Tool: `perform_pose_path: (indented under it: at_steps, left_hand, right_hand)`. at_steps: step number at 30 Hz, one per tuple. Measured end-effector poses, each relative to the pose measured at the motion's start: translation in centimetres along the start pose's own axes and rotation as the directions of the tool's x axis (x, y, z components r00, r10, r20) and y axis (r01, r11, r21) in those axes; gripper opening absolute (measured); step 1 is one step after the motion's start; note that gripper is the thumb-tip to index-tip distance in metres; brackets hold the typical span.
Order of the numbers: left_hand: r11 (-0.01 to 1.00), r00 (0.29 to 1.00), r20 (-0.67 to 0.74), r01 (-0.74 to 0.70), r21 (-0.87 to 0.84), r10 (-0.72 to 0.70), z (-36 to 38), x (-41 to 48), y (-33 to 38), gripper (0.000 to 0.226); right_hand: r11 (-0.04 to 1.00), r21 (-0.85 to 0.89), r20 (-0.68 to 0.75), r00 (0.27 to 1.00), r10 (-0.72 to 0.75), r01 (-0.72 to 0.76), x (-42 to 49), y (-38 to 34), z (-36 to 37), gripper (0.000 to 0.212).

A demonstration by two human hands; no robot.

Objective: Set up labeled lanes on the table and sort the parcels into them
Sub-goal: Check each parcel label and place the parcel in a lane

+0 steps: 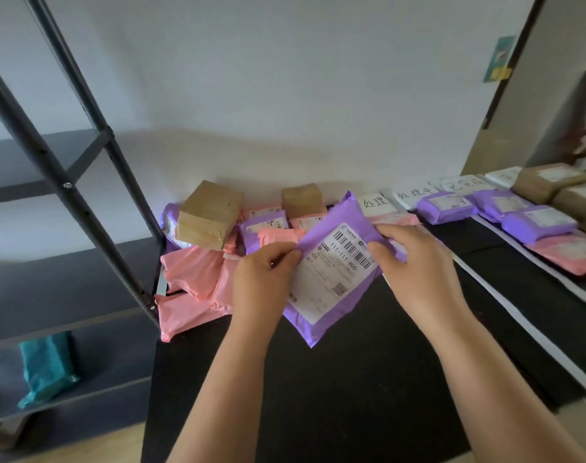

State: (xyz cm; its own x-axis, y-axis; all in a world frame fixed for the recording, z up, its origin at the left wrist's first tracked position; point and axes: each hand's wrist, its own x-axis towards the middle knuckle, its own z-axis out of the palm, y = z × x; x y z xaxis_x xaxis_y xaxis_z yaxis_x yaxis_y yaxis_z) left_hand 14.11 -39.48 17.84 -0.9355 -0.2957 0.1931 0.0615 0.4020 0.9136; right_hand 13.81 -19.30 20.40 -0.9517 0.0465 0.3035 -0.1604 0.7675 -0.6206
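Gripping a purple parcel (331, 272), both hands pinch its side edges.

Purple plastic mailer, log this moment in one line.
left hand: pinches purple plastic mailer | right hand: grips it | mailer: over black table, label up

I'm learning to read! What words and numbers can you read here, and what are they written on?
"111-111-H05-": shipping label on the held purple parcel.
"处理": first paper sign, its start hidden.
"处理中": second paper sign.
"已完成": third paper sign, last character unsure.
Too blurred: that label's small print, other parcels' labels, wall poster.
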Motion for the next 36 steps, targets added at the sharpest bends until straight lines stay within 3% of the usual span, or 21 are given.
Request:
perform_pose_path:
  at_steps: [4,8,13,16,19,21,23,26,31,36]
  left_hand:
    - [1.0,0.997,0.072,-0.006,0.027,0.004,1.4,-0.1,0.0,0.016]
    - [1.0,0.99,0.142,0.006,0.001,-0.006,3.5,-0.4,0.0,0.015]
    - [0.998,0.996,0.083,0.032,-0.046,-0.028,6.8,0.5,-0.3,0.029]
    - [0.994,0.994,0.008,0.105,-0.033,-0.105,9.5,1.5,-1.2,0.037]
    - [0.958,0.954,0.085,0.285,0.028,-0.287,13.2,2.3,-2.4,0.026]
    - [0.936,0.913,0.206,0.337,0.103,-0.352,16.2,2.4,-3.3,0.014]
    - [0.918,0.877,0.271,0.371,0.141,-0.397,19.4,2.5,-4.0,0.021]
    - [0.894,0.85,0.278,0.418,0.162,-0.448,23.9,2.6,-4.5,0.029]
    - [0.843,0.776,0.332,0.512,0.163,-0.536,30.8,3.3,-5.2,0.024]
    - [0.794,0.727,0.322,0.578,0.188,-0.606,36.3,5.5,-6.2,0.023]
  right_hand:
    - [0.985,0.136,-0.113,0.986,0.125,-0.109,-1.8,1.6,0.0,0.02]
    - [0.956,0.227,-0.135,0.966,0.219,-0.185,-2.5,3.4,-0.3,0.005]
    - [0.935,0.26,-0.17,0.941,0.292,-0.243,-0.4,7.0,-0.5,0.004]
    - [0.909,0.294,-0.175,0.918,0.355,-0.295,1.9,10.6,-0.5,0.008]
    - [0.873,0.309,-0.128,0.893,0.432,-0.378,4.0,14.9,-0.4,0.009]
    - [0.852,0.293,-0.085,0.876,0.475,-0.434,5.2,18.0,-0.2,0.011]
    - [0.84,0.262,-0.044,0.863,0.503,-0.476,6.3,21.0,0.1,0.012]
    - [0.817,0.202,-0.007,0.834,0.552,-0.539,8.1,25.5,0.6,0.012]
    - [0.778,0.054,0.1,0.778,0.62,-0.626,11.2,32.0,1.5,0.011]
    - [0.783,-0.055,0.206,0.76,0.616,-0.62,13.9,36.1,3.0,0.008]
